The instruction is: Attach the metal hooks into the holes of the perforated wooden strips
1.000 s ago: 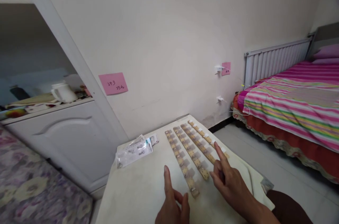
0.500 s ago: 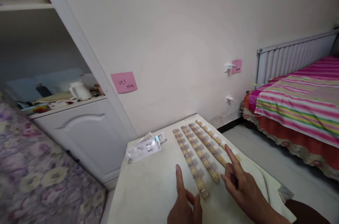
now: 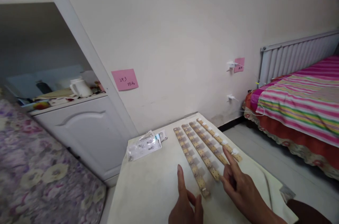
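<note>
Several narrow tan strips with dark dots lie side by side on a white table. Small clear or whitish squares sit along most of them, and the far right strip bears small white pieces. My left hand is left of the nearest strip's lower end, index finger stretched out and thumb apart, holding nothing. My right hand is over the lower ends of the right-hand strips. Its index finger points forward, the other fingers are curled, and nothing shows in it. Whether its fingertip touches a strip I cannot tell.
A clear plastic packet with small items lies at the table's back left. Behind stands a wall with pink notes and plugs. A cabinet is at left, a striped bed at right.
My right hand has drawn back slightly to the left, uncovering more of the far right strip's white pieces. My left hand has hardly moved. The view has shifted a little.
</note>
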Motion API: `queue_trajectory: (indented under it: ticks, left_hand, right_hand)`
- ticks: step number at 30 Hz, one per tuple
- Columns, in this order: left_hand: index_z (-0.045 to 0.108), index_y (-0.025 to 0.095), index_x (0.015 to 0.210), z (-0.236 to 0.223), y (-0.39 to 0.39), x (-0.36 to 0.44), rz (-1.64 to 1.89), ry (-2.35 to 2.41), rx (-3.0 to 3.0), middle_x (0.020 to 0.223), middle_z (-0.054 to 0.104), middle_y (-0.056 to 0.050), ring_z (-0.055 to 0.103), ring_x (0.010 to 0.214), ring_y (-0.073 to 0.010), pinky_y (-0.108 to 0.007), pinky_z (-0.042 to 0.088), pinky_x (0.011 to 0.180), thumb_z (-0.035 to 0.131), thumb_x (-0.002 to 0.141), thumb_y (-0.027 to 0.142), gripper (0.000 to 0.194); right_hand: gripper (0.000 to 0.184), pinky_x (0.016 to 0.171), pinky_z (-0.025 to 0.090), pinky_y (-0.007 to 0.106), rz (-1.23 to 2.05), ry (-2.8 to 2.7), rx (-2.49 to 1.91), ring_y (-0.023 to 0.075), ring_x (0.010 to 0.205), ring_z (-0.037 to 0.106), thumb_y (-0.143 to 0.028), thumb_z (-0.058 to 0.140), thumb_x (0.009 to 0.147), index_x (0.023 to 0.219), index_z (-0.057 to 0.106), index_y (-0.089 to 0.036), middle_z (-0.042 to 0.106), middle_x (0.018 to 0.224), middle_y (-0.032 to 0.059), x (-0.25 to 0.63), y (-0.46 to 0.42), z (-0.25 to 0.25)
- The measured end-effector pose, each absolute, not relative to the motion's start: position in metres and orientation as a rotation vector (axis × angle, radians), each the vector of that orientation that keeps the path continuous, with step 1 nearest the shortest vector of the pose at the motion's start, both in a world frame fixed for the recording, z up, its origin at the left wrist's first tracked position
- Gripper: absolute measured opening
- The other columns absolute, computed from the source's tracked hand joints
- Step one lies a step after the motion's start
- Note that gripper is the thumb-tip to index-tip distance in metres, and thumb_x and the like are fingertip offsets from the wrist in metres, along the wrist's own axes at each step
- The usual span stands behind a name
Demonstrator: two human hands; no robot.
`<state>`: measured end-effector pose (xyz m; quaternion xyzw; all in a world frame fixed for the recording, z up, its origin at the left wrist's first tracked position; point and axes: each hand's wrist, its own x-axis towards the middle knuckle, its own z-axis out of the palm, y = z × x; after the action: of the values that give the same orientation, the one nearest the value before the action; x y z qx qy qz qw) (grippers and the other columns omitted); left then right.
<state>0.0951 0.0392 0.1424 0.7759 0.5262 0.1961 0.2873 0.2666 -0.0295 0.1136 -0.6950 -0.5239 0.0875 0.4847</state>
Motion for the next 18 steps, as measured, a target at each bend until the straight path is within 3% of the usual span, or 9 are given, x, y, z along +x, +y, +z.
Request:
queue_trajectory:
  ticks: [4, 8, 11, 14, 18]
  left_hand:
    - [-0.002, 0.020, 0.145, 0.134, 0.044, 0.092, 0.520, 1.399, 2.062, 0.075, 0.061, 0.004, 0.059, 0.059, -0.0135, -0.024, 0.042, 0.060, 0.038, 0.086, 0.033, 0.073]
    - [0.036, 0.020, 0.135, 0.099, 0.055, 0.085, 0.402, 1.319, 2.089, 0.083, 0.064, 0.000, 0.060, 0.065, -0.0141, -0.026, 0.043, 0.066, 0.037, 0.086, 0.034, 0.050]
    - [0.051, 0.017, 0.119, 0.063, 0.061, 0.083, 0.392, 1.272, 2.069, 0.088, 0.064, -0.002, 0.060, 0.071, -0.0141, -0.026, 0.043, 0.070, 0.041, 0.083, 0.028, 0.039]
    - [0.053, 0.017, 0.115, 0.034, 0.065, 0.087, 0.420, 1.261, 2.042, 0.093, 0.063, -0.003, 0.059, 0.073, -0.0135, -0.025, 0.044, 0.071, 0.044, 0.080, 0.023, 0.037]
    - [0.051, 0.016, 0.116, 0.017, 0.066, 0.097, 0.449, 1.229, 2.031, 0.102, 0.061, -0.004, 0.058, 0.074, -0.0120, -0.024, 0.044, 0.073, 0.047, 0.077, 0.021, 0.039]
  right_hand:
    - [0.057, 0.058, 0.043, 0.025, 0.263, -1.235, -1.734, 0.0139, 0.057, 0.055, -0.026, 0.041, 0.089, 0.142, 0.024, -0.020, 0.055, 0.068, -0.0041, 0.269, -0.030, 0.103]
    - [0.027, 0.060, 0.043, 0.027, 0.418, -1.164, -1.824, 0.0162, 0.060, 0.058, -0.032, 0.047, 0.084, 0.105, 0.059, -0.020, 0.058, 0.064, -0.0026, 0.265, -0.032, 0.065]
    - [0.018, 0.062, 0.044, 0.028, 0.579, -1.102, -1.790, 0.0173, 0.063, 0.060, -0.032, 0.049, 0.080, 0.087, 0.060, -0.020, 0.061, 0.068, -0.0009, 0.257, -0.029, 0.026]
    - [0.019, 0.049, 0.042, 0.025, 0.820, -0.908, -1.685, 0.0137, 0.047, 0.057, -0.034, 0.047, 0.078, 0.088, 0.054, -0.019, 0.057, 0.061, -0.0043, 0.250, -0.021, -0.002]
    - [0.026, 0.039, 0.036, 0.021, 0.993, -0.673, -1.607, 0.0119, 0.040, 0.054, -0.039, 0.050, 0.074, 0.091, 0.049, -0.020, 0.057, 0.057, -0.0055, 0.247, -0.007, -0.015]
